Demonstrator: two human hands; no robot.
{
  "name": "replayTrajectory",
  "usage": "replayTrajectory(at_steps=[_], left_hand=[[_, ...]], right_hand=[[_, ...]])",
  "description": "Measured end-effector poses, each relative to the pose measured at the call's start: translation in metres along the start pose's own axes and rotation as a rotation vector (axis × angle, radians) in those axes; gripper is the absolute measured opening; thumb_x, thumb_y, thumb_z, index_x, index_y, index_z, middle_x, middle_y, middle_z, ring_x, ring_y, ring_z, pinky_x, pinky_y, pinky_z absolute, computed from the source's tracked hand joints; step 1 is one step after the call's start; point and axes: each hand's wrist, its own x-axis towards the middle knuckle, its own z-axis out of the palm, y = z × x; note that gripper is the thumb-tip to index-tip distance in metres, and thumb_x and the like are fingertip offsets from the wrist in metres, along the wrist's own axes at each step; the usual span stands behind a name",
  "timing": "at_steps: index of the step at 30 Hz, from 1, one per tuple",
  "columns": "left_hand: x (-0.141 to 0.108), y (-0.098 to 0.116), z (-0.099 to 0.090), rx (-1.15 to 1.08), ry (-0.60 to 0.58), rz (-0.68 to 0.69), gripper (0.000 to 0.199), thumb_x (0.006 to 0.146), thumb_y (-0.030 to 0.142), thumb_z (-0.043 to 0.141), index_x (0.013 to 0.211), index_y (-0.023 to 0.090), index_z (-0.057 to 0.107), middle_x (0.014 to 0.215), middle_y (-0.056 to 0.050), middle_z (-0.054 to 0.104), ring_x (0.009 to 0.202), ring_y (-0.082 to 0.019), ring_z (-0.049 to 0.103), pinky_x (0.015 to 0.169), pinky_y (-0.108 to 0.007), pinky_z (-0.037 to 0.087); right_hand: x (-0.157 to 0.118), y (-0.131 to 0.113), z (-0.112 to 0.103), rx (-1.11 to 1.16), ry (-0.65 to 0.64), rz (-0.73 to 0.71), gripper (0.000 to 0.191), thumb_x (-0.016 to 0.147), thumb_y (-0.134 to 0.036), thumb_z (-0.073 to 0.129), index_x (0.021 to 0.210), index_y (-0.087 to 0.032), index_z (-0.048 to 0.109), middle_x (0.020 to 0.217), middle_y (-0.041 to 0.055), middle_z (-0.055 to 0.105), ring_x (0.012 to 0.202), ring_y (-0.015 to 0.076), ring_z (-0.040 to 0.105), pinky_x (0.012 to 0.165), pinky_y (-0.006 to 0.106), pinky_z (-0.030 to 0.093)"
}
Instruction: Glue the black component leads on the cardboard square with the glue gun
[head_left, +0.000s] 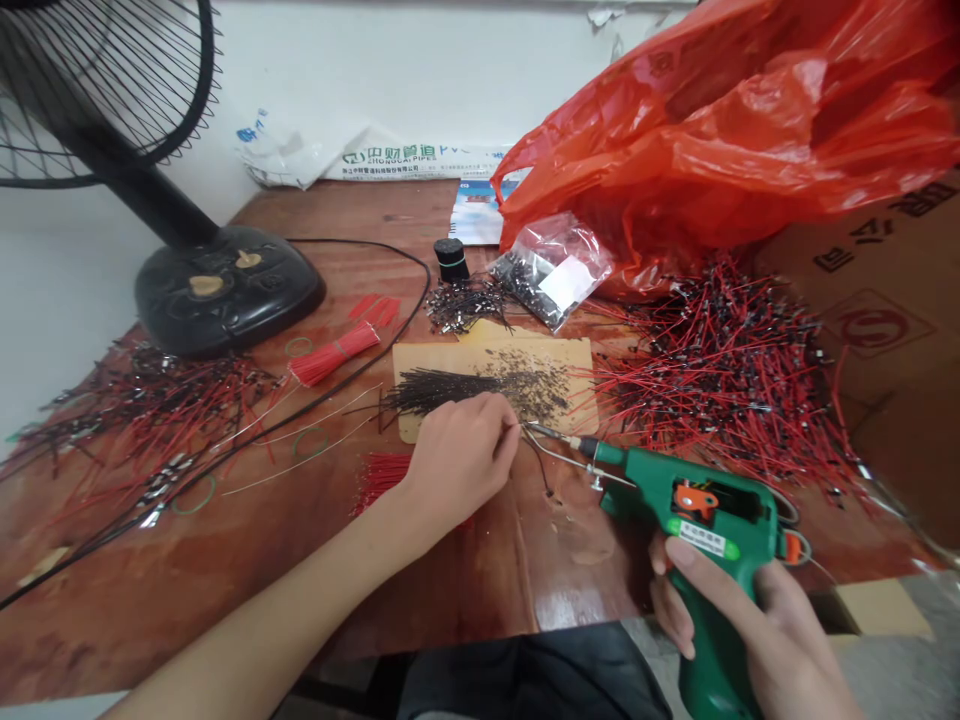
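My right hand (750, 610) is wrapped round the handle of a green soldering gun (705, 500), whose metal tip points left. The fingers of my left hand (469, 450) are pinched together at that tip; a thin dark wire (541, 465) hangs beside them, and what the fingertips hold is too small to make out. Just behind my left hand, a bundle of black wires (442, 388) lies on a tan board (585, 360) spotted with dark specks. Red wires (382, 475) lie partly under my left wrist.
A black fan base (225, 290) stands at the back left. Heaped red and black wires (735, 380) cover the right side, near a red plastic bag (712, 150) and a cardboard box (885, 350). More wires (165, 400) lie left, crossed by a black cable (337, 378).
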Motion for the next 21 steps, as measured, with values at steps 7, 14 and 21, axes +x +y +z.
replayTrajectory(at_steps=[7, 14, 21], left_hand=[[-0.0002, 0.0004, -0.0003, 0.002, -0.007, -0.002, 0.014, 0.093, 0.028, 0.049, 0.086, 0.02, 0.058, 0.091, 0.002, 0.067, 0.073, -0.013, 0.056, 0.065, -0.028, 0.034], [-0.0004, 0.0012, -0.0008, 0.002, 0.006, 0.005, 0.013, 0.092, 0.026, 0.051, 0.085, 0.019, 0.059, 0.087, 0.001, 0.066, 0.071, -0.012, 0.056, 0.063, -0.027, 0.032], [-0.0009, 0.0015, -0.0012, -0.002, -0.002, 0.003, 0.014, 0.093, 0.026, 0.05, 0.085, 0.019, 0.059, 0.088, 0.002, 0.066, 0.071, -0.012, 0.055, 0.063, -0.027, 0.033]], right_hand=[[-0.0004, -0.0013, -0.0018, 0.017, -0.02, -0.001, 0.029, 0.09, -0.043, 0.063, 0.078, -0.016, 0.066, 0.056, 0.0024, 0.055, 0.053, 0.0151, 0.051, 0.057, 0.027, 0.041], [-0.0007, 0.0029, -0.0038, 0.016, 0.01, 0.013, 0.03, 0.089, -0.043, 0.064, 0.079, -0.016, 0.068, 0.059, 0.0036, 0.057, 0.055, 0.0161, 0.053, 0.059, 0.027, 0.043], [-0.0033, 0.0023, -0.0026, -0.018, 0.026, 0.009, 0.029, 0.092, -0.044, 0.061, 0.083, -0.017, 0.067, 0.058, 0.0021, 0.056, 0.055, 0.0152, 0.053, 0.059, 0.027, 0.042]])
